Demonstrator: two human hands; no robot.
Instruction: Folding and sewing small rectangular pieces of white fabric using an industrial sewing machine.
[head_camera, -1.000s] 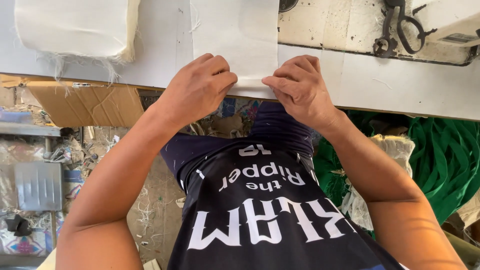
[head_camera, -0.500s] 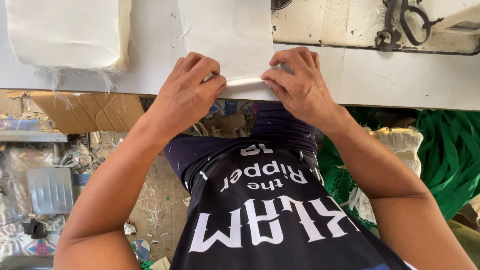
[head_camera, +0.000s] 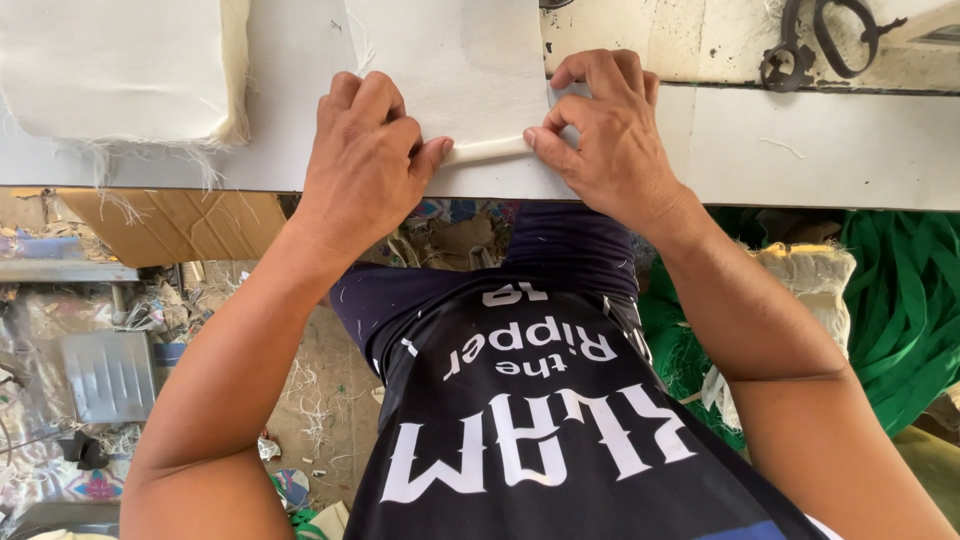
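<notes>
The folded near edge of the cloth (head_camera: 450, 70) is pinched by the left hand (head_camera: 365, 160) and right hand (head_camera: 605, 130), grips closed, on the table (head_camera: 800, 150).

Cream cloth (head_camera: 450, 70), white table (head_camera: 800, 150), green straps (head_camera: 900, 300)

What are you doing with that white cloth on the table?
A person is sitting at a white work table, pressing a piece of white cloth flat near its front edge. The left hand and the right hand pinch the cloth's near edge between thumbs and fingers, where it looks rolled or folded over into a narrow strip. A stack of the same white fabric lies further left, and dark scissors rest at the back right.
</notes>
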